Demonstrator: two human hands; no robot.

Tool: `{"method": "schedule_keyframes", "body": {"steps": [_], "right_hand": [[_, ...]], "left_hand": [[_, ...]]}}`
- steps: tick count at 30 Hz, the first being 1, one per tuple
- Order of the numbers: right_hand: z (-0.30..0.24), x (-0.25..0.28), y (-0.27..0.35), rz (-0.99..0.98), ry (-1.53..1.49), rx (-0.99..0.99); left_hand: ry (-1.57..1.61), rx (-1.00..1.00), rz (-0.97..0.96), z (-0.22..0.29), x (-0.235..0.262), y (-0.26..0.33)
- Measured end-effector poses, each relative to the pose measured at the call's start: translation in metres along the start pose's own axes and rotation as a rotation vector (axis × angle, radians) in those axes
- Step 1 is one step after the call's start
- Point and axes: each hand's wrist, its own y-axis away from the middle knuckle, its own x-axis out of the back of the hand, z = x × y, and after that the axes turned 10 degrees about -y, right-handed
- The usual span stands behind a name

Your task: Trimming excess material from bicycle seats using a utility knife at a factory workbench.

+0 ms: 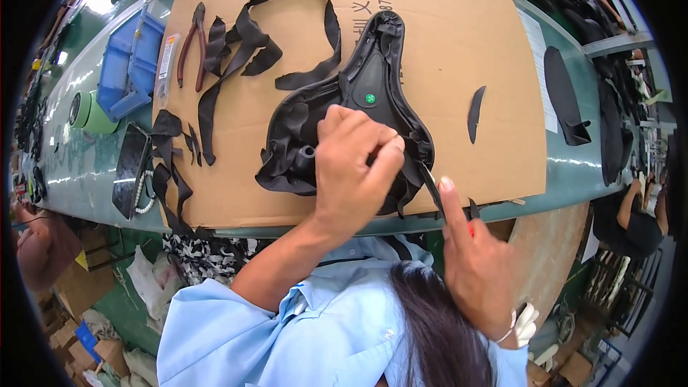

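Quietly, a seat-shaped black piece takes centre place at a green table (573, 179), lying on a cardboard sheet (444, 43) toward the near edge. On the left of the table, a green round container (92, 112) stands beside a blue plastic bin (118, 64), with a dark phone (131, 172) and a string of white beads (145, 197) closer to the near edge. Along the cardboard's left edge lie a clear slim packet (165, 72), pliers (192, 50) with dark red handles, and long black strips (246, 29), some curling down to the near left corner.

The black seat (390, 93) points its narrow end to the far edge, a green round sticker (370, 99) on its central panel and gathered cover around its rim. Over its wide end is the left grip (355, 161), fingers curled closed and thumb to forefinger; whether cover is pinched between them is hidden. Just off the seat's near right corner, the right grip (476, 258) is closed around a knife (432, 186), forefinger extended along it, the blade's tip at the seat's rim. Farther right, a thin black offcut (476, 115) lies near the cardboard's right edge; beyond it, on the table, are a white sheet (539, 64) and a dark curved piece (562, 97).
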Motion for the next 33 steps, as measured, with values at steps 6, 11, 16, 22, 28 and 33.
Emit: {"method": "schedule_keyframes", "body": {"steps": [6,11,16,22,28,33], "right_hand": [[-0.009,-0.026,0.008,0.192,-0.198,-0.099],[0.037,-0.002,-0.061,0.264,-0.083,0.136],[0.064,0.008,-0.121,0.191,-0.407,0.215],[0.058,-0.019,-0.093,0.209,-0.439,0.151],[0.067,-0.007,-0.099,0.236,-0.508,0.158],[0.071,-0.008,-0.104,0.075,-0.502,0.155]], "left_hand": [[0.333,0.251,0.153,0.007,0.007,0.006],[0.150,0.251,-0.340,0.029,0.044,-0.019],[-0.031,-0.459,-0.453,-0.011,0.032,-0.119],[0.836,0.263,-0.209,-0.013,0.019,-0.144],[-0.608,-0.342,-0.463,0.015,0.025,-0.132],[-0.354,-0.279,-0.523,-0.004,0.002,-0.124]]}}
